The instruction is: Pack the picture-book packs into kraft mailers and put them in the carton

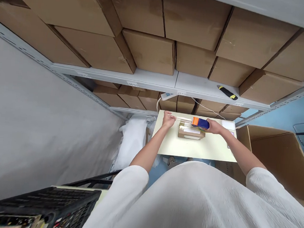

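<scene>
My right hand is wrapped round a blue and orange tape dispenser. A strip of clear tape stretches from the dispenser leftward to my left hand, whose fingers are pinched on its free end. Just below the tape, on the pale yellow table, lies a small brown cardboard box with a white label on it. The dispenser overlaps the box's far right corner in view; whether they touch I cannot tell.
Large cardboard boxes fill the grey shelf above the table. A black and yellow utility knife lies on that shelf. An open carton stands to the right, white wrapping to the left. A black crate is at lower left.
</scene>
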Motion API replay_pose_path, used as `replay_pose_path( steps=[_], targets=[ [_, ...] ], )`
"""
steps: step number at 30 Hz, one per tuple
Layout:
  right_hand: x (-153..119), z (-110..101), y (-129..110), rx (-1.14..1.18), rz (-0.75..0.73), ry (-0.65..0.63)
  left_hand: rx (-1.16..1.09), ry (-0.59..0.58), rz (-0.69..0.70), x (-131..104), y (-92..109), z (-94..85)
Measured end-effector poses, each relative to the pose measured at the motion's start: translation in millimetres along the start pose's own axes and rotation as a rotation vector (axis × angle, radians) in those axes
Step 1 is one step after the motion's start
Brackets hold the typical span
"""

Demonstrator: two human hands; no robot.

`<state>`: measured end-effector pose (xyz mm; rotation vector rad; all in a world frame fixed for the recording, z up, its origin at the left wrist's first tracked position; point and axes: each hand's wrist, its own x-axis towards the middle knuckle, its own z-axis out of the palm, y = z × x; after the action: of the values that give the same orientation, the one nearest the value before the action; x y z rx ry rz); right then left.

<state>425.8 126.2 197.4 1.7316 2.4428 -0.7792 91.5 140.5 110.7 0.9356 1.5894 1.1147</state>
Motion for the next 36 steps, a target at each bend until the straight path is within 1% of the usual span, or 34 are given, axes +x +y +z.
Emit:
replay_pose_path(
  steps=[1,3,6,11,16,19,22,26,30,32,34,36],
  targets=[
    [0,0,2,-0.009,0.004,-0.005,-0.014,-0.012,-0.047,3,-5,-8.0],
    [1,-1,4,-0.027,0.008,-0.024,-0.021,-0.026,-0.087,5,-14,-18.6],
    [5,0,-1,-0.057,0.022,-0.05,-0.011,-0.03,-0.084,4,-26,-23.2],
    [12,2,-16,-0.128,0.057,-0.094,-0.043,0.006,-0.088,6,-46,-21.0],
    [17,1,-27,-0.212,0.082,-0.132,-0.086,0.023,-0.111,10,-72,-16.1],
    [19,-1,-32,-0.237,0.094,-0.154,-0.097,0.031,-0.13,12,-86,-10.0],
    [19,-3,-37,-0.246,0.112,-0.164,-0.085,0.03,-0.173,10,-95,0.2],
    [18,-3,-42,-0.258,0.113,-0.164,-0.051,-0.023,-0.234,3,-101,19.3],
    [18,-1,-42,-0.267,0.116,-0.153,-0.034,-0.074,-0.265,-2,-98,33.0],
    [18,0,-41,-0.265,0.121,-0.148,-0.009,-0.069,-0.285,-3,-95,33.6],
    [17,2,-39,-0.264,0.127,-0.145,0.021,-0.041,-0.298,-4,-92,30.6],
    [17,3,-38,-0.262,0.128,-0.143,0.026,-0.023,-0.274,-7,-89,26.1]
  ],
)
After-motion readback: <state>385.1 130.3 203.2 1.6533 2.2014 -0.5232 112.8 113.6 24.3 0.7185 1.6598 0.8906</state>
